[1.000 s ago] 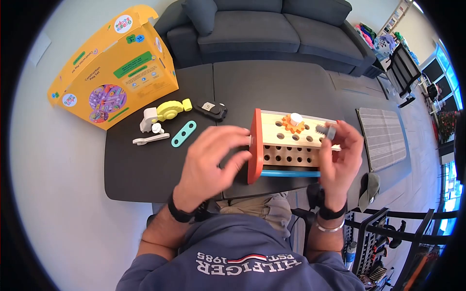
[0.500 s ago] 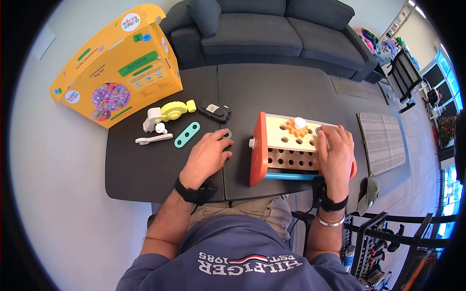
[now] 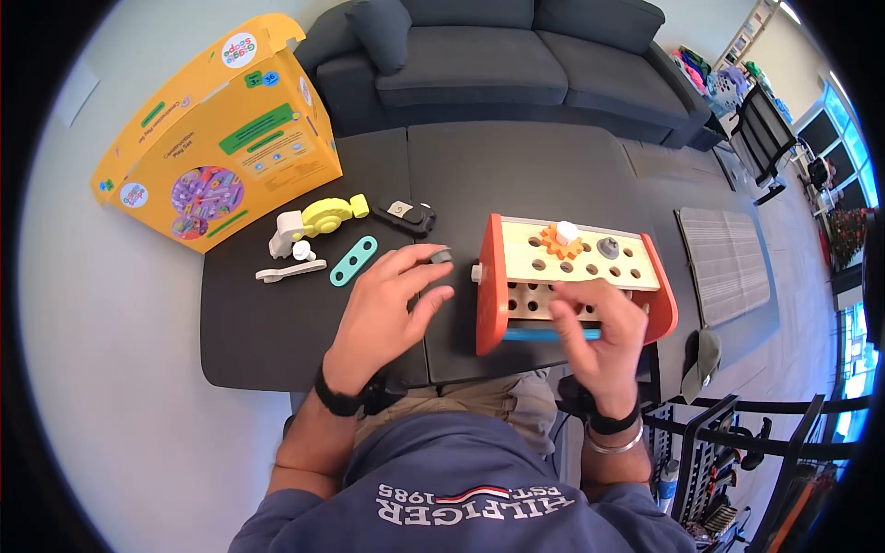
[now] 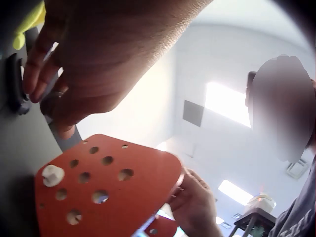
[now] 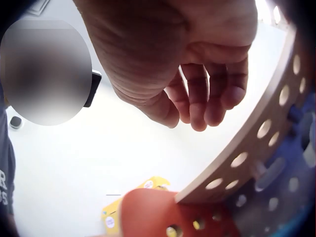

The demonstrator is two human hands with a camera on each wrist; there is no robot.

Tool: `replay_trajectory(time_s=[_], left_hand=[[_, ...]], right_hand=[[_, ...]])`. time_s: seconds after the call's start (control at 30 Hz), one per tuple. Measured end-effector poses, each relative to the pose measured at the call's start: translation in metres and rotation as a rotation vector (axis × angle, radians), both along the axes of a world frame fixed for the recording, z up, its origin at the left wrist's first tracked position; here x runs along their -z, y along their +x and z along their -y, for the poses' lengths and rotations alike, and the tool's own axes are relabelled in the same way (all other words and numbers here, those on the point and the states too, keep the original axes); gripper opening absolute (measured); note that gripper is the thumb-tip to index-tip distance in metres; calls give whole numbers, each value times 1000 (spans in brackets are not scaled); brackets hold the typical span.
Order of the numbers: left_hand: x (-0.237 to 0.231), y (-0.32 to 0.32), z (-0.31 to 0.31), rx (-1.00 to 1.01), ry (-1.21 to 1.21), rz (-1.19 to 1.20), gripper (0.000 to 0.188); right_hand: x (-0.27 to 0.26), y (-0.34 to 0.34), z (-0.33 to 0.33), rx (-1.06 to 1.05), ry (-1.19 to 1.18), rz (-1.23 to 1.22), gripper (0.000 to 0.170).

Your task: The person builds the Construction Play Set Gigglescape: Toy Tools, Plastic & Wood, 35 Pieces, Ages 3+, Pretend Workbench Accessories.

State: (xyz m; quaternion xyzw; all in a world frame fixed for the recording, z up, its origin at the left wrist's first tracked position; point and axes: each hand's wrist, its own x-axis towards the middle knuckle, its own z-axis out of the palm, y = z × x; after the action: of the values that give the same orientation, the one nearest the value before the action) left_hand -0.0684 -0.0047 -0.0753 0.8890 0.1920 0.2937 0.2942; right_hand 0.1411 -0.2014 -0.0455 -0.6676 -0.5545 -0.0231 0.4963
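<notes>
My left hand [image 3: 383, 313] holds a small grey nut [image 3: 442, 255] at its fingertips, left of a wooden toy workbench [image 3: 495, 295] with red end panels. Partly hidden by the fingers, the nut also shows dark in the left wrist view. My right hand [image 3: 604, 336], empty and with loosely bent fingers, is over the bench's front side. A grey bolt [image 3: 608, 247] sits in a hole of the pale top board [image 3: 525, 267], beside an orange gear [image 3: 560, 241] with a white bolt [image 3: 566, 231] in its middle. A white piece [image 3: 477, 273] sticks out of the left red panel.
Left on the dark table [image 3: 277, 341] lie a teal strip [image 3: 353, 262], a white wrench [image 3: 291, 270], a yellow-and-white toy piece [image 3: 324, 217] and a black object [image 3: 406, 217]. Behind them stands a yellow box [image 3: 207, 138]. A striped mat [image 3: 724, 267] lies at the right.
The right hand carried the grey bolt to the top board, let it go there and drew back toward the front. My left hand moved left from the red panel and took the grey nut.
</notes>
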Motion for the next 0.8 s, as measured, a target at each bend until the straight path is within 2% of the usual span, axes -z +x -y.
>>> replay_trajectory(time_s=[0.03, 0.13, 0.17, 0.23, 0.43, 0.63, 0.7, 0.8], left_hand=[[-14, 0, 7, 9, -1, -3, 28], [-39, 7, 28, 215, 38, 177, 25], [-41, 11, 35, 264, 46, 181, 25], [-34, 21, 43, 349, 95, 202, 28], [-37, 34, 54, 387, 229, 68, 35], [-52, 39, 43, 447, 285, 33, 34], [-64, 43, 42, 486, 259, 56, 33], [-83, 49, 47, 583, 181, 110, 32]], right_hand=[[5, -6, -2, -59, 7, -60, 20], [27, -30, -7, -234, 30, -591, 36], [32, -34, -8, -226, 35, -590, 36], [38, -39, -8, -320, 113, -892, 35], [46, -29, 2, -312, 181, -1080, 29], [65, -11, 11, -120, 289, -1271, 17], [70, -8, 11, -117, 344, -1282, 20], [74, -4, 8, -55, 453, -1436, 28]])
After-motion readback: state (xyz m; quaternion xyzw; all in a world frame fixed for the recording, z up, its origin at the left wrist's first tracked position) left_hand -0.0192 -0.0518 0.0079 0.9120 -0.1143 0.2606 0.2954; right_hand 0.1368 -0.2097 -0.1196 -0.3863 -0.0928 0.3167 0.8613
